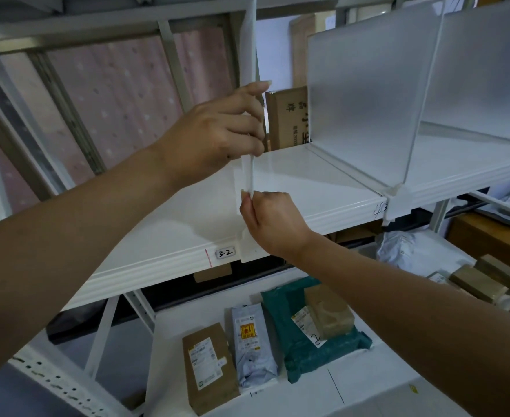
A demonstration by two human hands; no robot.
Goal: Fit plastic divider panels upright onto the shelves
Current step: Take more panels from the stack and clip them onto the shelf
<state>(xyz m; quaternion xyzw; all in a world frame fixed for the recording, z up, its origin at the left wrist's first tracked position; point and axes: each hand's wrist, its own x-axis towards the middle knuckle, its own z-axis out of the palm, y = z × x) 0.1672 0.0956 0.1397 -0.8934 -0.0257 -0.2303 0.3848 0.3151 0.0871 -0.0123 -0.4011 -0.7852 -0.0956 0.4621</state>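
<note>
A frosted plastic divider panel stands upright, seen edge-on, over the white shelf. My left hand grips its front edge at mid height. Lower down, my right hand pinches the panel's bottom front corner just above a white clip on the shelf's front lip, beside the label "3-2". A second divider panel stands fitted upright to the right, held by its own clip.
A brown carton stands at the back of the shelf between the two panels. On the lower shelf lie a brown box, a grey mailer, a green parcel and more boxes at right.
</note>
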